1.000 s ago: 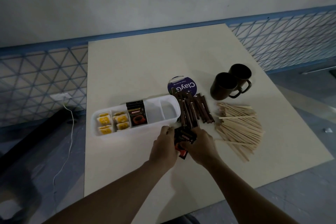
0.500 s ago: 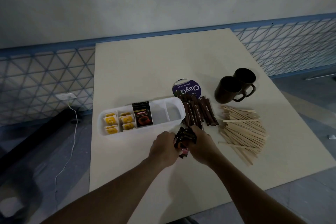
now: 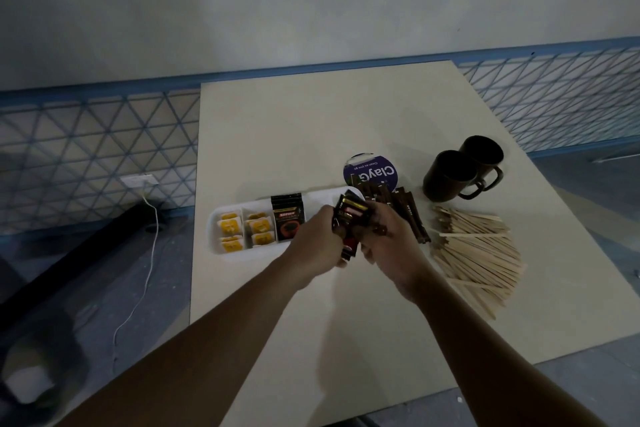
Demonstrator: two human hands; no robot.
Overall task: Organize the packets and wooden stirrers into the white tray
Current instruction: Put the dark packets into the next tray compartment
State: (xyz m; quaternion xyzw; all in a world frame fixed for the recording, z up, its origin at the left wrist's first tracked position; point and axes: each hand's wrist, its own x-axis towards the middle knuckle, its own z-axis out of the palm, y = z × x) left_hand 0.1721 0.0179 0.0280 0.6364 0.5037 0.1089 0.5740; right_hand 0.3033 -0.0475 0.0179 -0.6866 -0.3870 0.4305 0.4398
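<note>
A white divided tray [image 3: 215, 230] lies on the table, holding yellow packets [image 3: 230, 227] at its left and a black coffee packet [image 3: 288, 220] in the middle. My left hand [image 3: 317, 243] and my right hand [image 3: 388, 239] together grip a stack of black and red packets [image 3: 349, 218], lifted just above the tray's right end. Brown stick sachets [image 3: 407, 206] lie right of the tray, partly behind my right hand. A fan of wooden stirrers [image 3: 479, 250] lies further right.
Two dark mugs [image 3: 450, 175] stand at the back right beside a round purple lid [image 3: 372, 172]. The table's left edge runs close to the tray. A white cable [image 3: 145, 253] trails on the floor to the left. A blue lattice railing runs behind.
Both hands have lifted the packet stack off the table and moved it up toward the tray's right end. The camera view has shifted slightly.
</note>
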